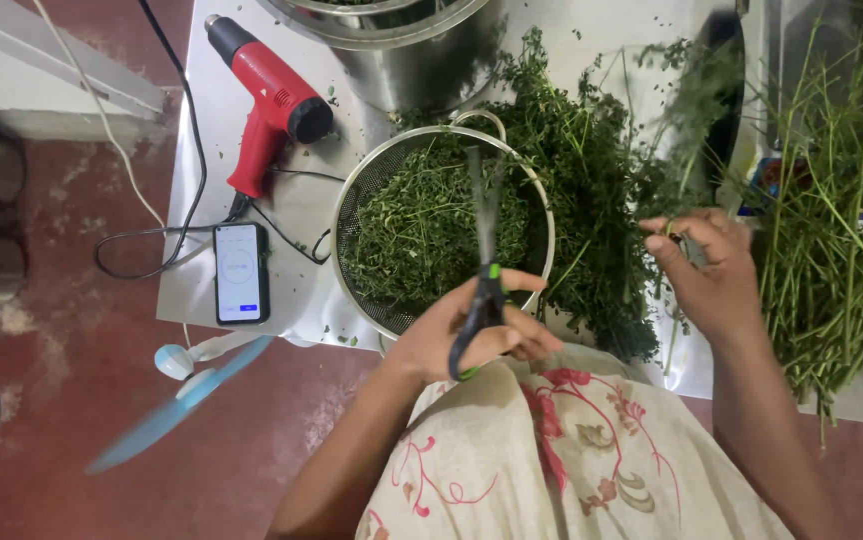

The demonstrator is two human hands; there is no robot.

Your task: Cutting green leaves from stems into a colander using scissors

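At the far left of the frame a small blue fan (180, 400) blurs over the red floor (52, 380), and just right of it a phone (242, 272) with a lit screen lies at the lower left corner of the pale surface (214, 120), below a red heat gun (270, 100) whose black cable loops beside it. Right of these, at centre frame, sits a round mesh strainer (354, 200) filled with cut green herb leaves (422, 230), under a steel pot (422, 50) at the top edge. The left hand (472, 335) lies just below the strainer's near rim, its fingers closed through the handles of the scissors (484, 250); the scissors' long axis runs nearly straight up the frame, handles low, blades pointing over the strainer, and the blades are blurred, so how far they gape cannot be told. A loose heap of leafy sprigs (592, 200) spreads right of the strainer. Further right, at about the height of the blade tips, the right hand (712, 275) pinches a thin sprig (674, 232) between thumb and fingertips. The sprig thus lies right of the blades and well apart from them, with the heap between. At the far right edge a bundle of long green stalks (832, 250) runs up and down.
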